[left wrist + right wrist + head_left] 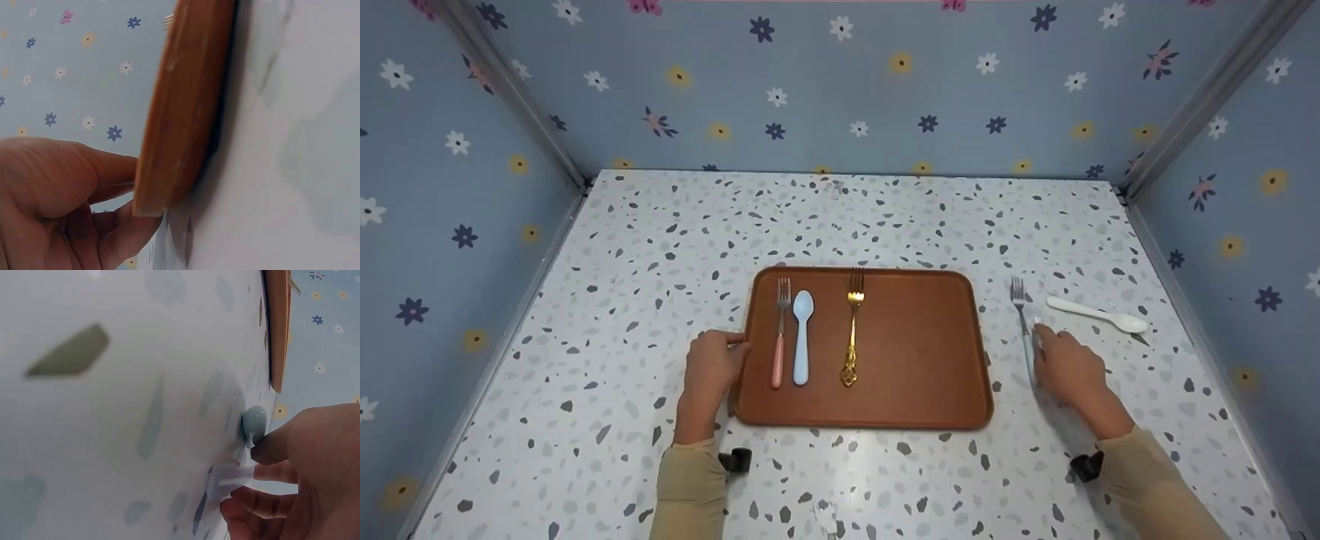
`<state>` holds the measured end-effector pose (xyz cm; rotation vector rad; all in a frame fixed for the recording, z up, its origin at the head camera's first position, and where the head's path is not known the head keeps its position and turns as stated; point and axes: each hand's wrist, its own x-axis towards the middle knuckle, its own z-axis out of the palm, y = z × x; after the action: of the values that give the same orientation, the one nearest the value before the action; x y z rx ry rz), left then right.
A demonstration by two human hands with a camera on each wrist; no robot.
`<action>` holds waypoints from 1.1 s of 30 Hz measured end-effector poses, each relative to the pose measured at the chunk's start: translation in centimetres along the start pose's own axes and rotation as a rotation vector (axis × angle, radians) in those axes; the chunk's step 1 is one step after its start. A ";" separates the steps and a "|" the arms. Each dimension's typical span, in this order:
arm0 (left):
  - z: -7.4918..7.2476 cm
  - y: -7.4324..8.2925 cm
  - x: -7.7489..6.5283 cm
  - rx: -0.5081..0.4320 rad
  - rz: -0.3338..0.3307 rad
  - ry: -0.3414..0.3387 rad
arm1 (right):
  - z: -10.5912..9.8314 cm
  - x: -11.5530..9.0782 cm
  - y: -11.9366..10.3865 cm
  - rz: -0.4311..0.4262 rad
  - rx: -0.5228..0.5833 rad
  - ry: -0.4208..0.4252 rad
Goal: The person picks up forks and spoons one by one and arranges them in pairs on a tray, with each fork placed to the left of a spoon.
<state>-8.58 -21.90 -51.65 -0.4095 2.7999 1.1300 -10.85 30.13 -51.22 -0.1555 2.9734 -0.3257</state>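
The left hand (712, 364) pinches the left edge of a brown tray (919, 352); in the left wrist view, fingers (112, 174) meet the tray's rim from both sides. On the tray lie a pink-handled fork (779, 337), a light blue spoon (802, 337) and a gold fork (853, 330). The right hand (1069, 367) is right beside a fork with a pale blue-grey handle (1028, 349), right of the tray. A small translucent whitish piece (228, 482) shows at its bent fingertips. Its kind is unclear, and whether the fingers pinch it or the fork is unclear too.
A white spoon (1095, 313) lies beyond the right hand on the speckled white table (840, 225). Blue floral panels (840, 82) enclose the table at the back and both sides. Black wrist mounts (735, 460) show at both sleeves.
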 end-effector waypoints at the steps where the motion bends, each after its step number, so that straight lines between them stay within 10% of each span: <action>1: 0.0 0.0 0.0 -0.004 -0.002 -0.002 | 0.0 0.1 0.0 -0.008 0.004 -0.011; 11: 0.0 0.3 0.1 -0.018 -0.027 -0.023 | -0.7 0.9 0.2 0.065 0.068 -0.140; 33: 0.1 0.2 -0.3 0.002 -0.024 0.003 | -1.4 0.6 -2.4 0.025 0.047 -0.056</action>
<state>-8.38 -21.66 -51.58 -0.4438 2.7913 1.1223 -11.45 28.00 -49.37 -0.1193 2.9076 -0.3816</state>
